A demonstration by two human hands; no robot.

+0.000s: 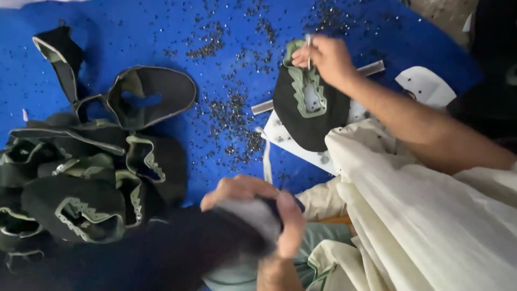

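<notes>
My right hand point(328, 59) pinches a thin metal tool point(309, 49), held upright on the green zigzag trim of a black shoe upper point(309, 116). That upper lies on a white board point(293, 145) on the blue mat. My left hand point(253, 207) is low in the middle of the view. It is closed around a dark, blurred object with a grey part point(245, 226) that stretches off to the lower left. I cannot tell what that object is.
A heap of black and green shoe uppers point(86, 172) fills the left side. Small dark punched bits point(231, 108) litter the blue mat point(134, 32). A metal strip point(371, 69) lies under the right wrist. Cream cloth point(420, 226) covers the lower right.
</notes>
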